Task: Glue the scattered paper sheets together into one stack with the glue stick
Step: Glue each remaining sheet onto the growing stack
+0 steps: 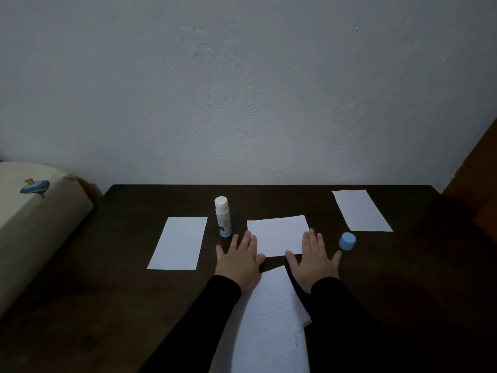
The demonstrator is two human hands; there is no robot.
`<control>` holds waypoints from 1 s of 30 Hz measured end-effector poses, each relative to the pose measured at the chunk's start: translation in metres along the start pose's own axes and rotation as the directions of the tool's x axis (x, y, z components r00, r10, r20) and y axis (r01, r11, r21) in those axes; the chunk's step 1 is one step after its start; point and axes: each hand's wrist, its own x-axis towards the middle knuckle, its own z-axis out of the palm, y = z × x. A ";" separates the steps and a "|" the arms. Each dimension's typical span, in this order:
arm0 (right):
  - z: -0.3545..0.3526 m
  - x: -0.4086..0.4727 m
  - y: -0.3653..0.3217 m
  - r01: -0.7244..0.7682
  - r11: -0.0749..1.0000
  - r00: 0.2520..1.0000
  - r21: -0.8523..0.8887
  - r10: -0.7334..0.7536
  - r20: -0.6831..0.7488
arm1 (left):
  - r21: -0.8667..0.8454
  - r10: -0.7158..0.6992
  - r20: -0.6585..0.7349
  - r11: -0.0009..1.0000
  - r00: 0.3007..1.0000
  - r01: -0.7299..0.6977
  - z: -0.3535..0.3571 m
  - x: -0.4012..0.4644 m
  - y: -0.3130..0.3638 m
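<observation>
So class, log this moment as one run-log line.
left hand flat on centre white paper sheet | right hand flat on it too | uncapped glue stick upright | blue cap off

A room at home, we think

We see a dark wooden table (pixel 134 265) against a rough white plaster wall (pixel 242 90), beside a cream cushion with a cartoon print (pixel 40 211).
</observation>
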 end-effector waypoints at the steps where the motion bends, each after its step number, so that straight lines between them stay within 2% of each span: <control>1: -0.001 0.001 -0.001 -0.007 1.000 1.000 -0.003 0.007 0.002 | 0.017 0.017 0.011 1.000 1.000 -0.017 -0.005 -0.004 -0.002; 3: -0.005 0.004 -0.005 -0.009 0.998 1.000 -0.059 0.008 -0.012 | -0.007 0.051 0.000 0.999 0.999 -0.051 -0.011 -0.013 -0.009; 4: -0.008 0.005 -0.007 -0.004 0.994 0.999 -0.111 0.000 -0.036 | -0.082 0.045 -0.033 0.995 0.998 -0.047 -0.010 -0.019 -0.012; 6: -0.016 0.010 -0.009 0.004 0.981 0.993 -0.193 -0.026 -0.112 | -0.306 -0.024 -0.231 0.951 0.973 -0.049 -0.001 -0.028 -0.021; 8: -0.029 0.018 -0.012 0.026 0.979 0.988 -0.204 -0.056 -0.142 | -0.567 -0.242 -0.412 0.823 0.879 -0.039 0.005 -0.031 -0.026; 10: -0.039 0.029 -0.015 0.077 0.984 0.991 -0.159 -0.094 -0.100 | -0.768 -0.483 -0.410 0.640 0.774 -0.007 0.002 -0.025 -0.030; 11: -0.042 0.034 -0.016 0.096 0.987 0.994 -0.130 -0.103 -0.046 | -0.821 -0.544 -0.381 0.571 0.748 -0.003 -0.002 -0.019 -0.033; 13: -0.042 0.040 -0.018 0.106 0.989 0.991 -0.102 -0.097 0.096 | -0.873 -0.568 -0.329 0.488 0.755 -0.014 -0.010 -0.010 -0.038; 14: -0.041 0.042 -0.019 0.094 0.991 0.985 -0.092 -0.080 0.152 | -0.877 -0.549 -0.307 0.480 0.777 -0.007 -0.015 -0.005 -0.040; 17: -0.034 0.042 -0.021 0.043 0.997 0.974 -0.057 -0.029 0.225 | -0.839 -0.429 -0.265 0.545 0.863 0.014 -0.022 0.004 -0.045; 20: -0.031 0.040 -0.021 0.030 0.997 0.974 -0.073 -0.013 0.225 | -0.790 -0.395 -0.259 0.612 0.882 0.043 -0.026 0.001 -0.049; 22: -0.032 0.042 -0.019 0.013 0.998 0.979 -0.059 0.000 0.206 | -0.800 -0.438 -0.282 0.599 0.854 0.043 -0.020 -0.010 -0.054; 24: -0.033 0.043 -0.018 0.009 0.999 0.981 -0.043 0.000 0.194 | -0.764 -0.513 -0.340 0.639 0.789 0.086 -0.011 -0.025 -0.065; 27: -0.032 0.043 -0.016 0.035 0.999 0.985 -0.038 -0.028 0.171 | -0.683 -0.610 -0.383 0.692 0.694 0.232 0.002 -0.047 -0.089; 30: -0.031 0.040 -0.014 0.055 0.998 0.988 -0.032 -0.050 0.143 | -0.627 -0.663 -0.362 0.693 0.655 0.355 0.012 -0.054 -0.108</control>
